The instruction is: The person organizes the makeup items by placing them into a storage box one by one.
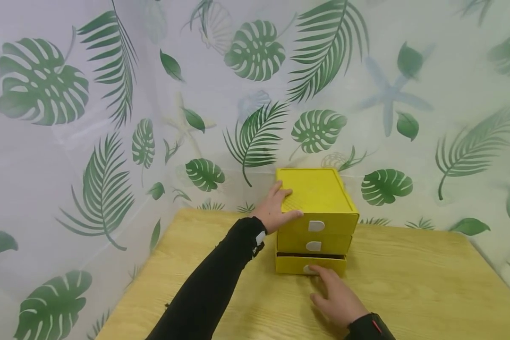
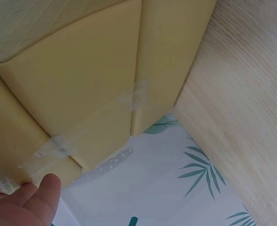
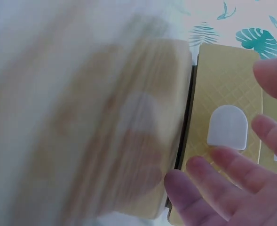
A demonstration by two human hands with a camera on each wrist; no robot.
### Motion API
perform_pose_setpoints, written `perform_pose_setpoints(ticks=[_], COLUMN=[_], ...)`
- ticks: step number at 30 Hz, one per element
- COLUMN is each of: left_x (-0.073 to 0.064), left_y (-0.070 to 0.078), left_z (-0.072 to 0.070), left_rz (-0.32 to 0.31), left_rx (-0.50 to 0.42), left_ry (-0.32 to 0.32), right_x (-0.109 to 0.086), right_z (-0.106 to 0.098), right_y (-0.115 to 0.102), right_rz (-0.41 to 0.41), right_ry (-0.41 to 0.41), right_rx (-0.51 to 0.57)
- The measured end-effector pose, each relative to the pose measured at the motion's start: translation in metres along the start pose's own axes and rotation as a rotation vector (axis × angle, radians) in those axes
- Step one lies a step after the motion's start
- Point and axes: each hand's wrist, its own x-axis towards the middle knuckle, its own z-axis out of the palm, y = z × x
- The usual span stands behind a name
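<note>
A small yellow drawer box (image 1: 314, 189) with stacked drawers stands on the table, a white tab on each drawer front. The bottom drawer (image 1: 289, 265) sits slightly out, a dark gap showing along its top. My left hand (image 1: 274, 210) rests on the box's top left edge, fingers spread over the top and thumb toward the front. In the left wrist view its fingertips lie against the box, near clear tape (image 2: 140, 94). With extended fingers, my right hand (image 1: 340, 297) touches the bottom drawer's white tab (image 1: 308, 269). The right wrist view shows its fingers loosely spread before a tab (image 3: 227, 127).
The wood-grain table (image 1: 416, 278) extends to both sides of the box. Behind and at the left hangs a pale sheet (image 1: 255, 141) printed with green leaves, close to the box's back. Blur covers the left part of the right wrist view.
</note>
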Motion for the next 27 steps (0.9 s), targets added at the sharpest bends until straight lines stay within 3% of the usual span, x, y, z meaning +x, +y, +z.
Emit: perform_pose_setpoints(ticks=[4, 13, 18, 27], left_x=[0.002, 0.006, 0.008, 0.015], left_y=[0.003, 0.006, 0.009, 0.002], left_z=[0.0, -0.001, 0.0, -0.012], left_rz=[0.01, 0.005, 0.001, -0.008], left_rx=[0.001, -0.015, -0.026, -0.017], left_ry=[-0.002, -0.004, -0.023, 0.007], right_x=[0.007, 0.023, 0.03, 0.046], right_z=[-0.002, -0.009, -0.013, -0.014], right_y=[0.003, 0.019, 0.03, 0.026], right_rz=[-0.028, 0.01, -0.028, -0.087], right_ry=[0.012, -0.015, 0.034, 0.059], right_rx=[0.015, 0.073, 0.124, 0.123])
